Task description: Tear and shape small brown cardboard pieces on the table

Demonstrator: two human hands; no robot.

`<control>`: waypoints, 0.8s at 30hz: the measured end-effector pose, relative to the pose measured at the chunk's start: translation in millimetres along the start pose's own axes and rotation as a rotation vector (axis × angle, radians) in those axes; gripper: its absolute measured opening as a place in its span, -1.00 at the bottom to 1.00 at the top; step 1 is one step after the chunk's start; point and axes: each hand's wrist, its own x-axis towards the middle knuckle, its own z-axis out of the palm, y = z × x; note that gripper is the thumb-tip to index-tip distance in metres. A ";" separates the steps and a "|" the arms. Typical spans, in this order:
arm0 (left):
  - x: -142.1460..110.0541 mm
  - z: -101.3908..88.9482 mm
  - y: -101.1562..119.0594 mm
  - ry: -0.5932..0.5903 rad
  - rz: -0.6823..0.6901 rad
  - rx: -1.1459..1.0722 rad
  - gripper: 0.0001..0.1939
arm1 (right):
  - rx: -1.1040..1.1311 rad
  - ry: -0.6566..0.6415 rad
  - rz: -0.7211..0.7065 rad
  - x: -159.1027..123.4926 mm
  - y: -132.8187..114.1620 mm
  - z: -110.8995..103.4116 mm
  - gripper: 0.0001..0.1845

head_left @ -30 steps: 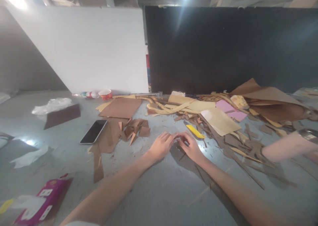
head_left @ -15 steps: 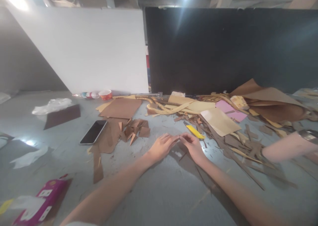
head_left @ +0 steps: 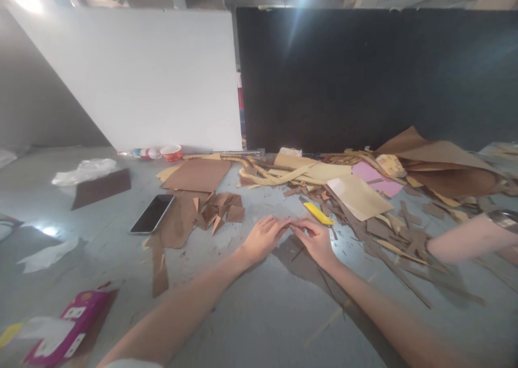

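Note:
Fingertips meet at the middle of the grey table, where my left hand (head_left: 264,237) and my right hand (head_left: 317,242) pinch together. Whatever lies between them is tiny or covered by the fingers; I cannot make it out. Just beyond my right hand lies a yellow utility knife (head_left: 319,213), its tip pointing away to the left. Left of my left hand is a loose pile of small folded brown paper pieces (head_left: 218,210). These rest beside and partly on a larger brown sheet (head_left: 178,230).
A phone (head_left: 152,214) lies at the left, a purple packet (head_left: 67,327) nearer. A pink tumbler (head_left: 465,238) lies at the right among brown scraps (head_left: 404,271). Tan sheets (head_left: 358,198), rope-like strips (head_left: 279,180) and a red bowl (head_left: 171,152) line the back.
My right-hand fingers have shifted slightly left and lower, pressing closer against the left fingertips. The things on the table keep their places.

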 end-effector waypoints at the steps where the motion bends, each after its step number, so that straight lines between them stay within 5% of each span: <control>1: -0.2 0.1 0.1 0.004 -0.001 0.001 -0.69 | -0.016 -0.007 -0.016 -0.1 -0.1 -0.3 -0.83; 12: -4.2 2.5 -2.7 -0.042 0.014 0.008 -0.68 | -0.054 -0.126 0.031 2.2 1.7 -2.0 -0.66; 19: -2.6 3.1 -1.0 -0.014 -0.036 0.018 -0.67 | -0.191 0.094 -0.054 -0.7 -6.6 4.5 -0.76; 24: -4.8 4.3 -2.2 -0.019 -0.034 0.045 -0.66 | -0.217 0.108 -0.086 -5.1 -12.2 9.2 -0.74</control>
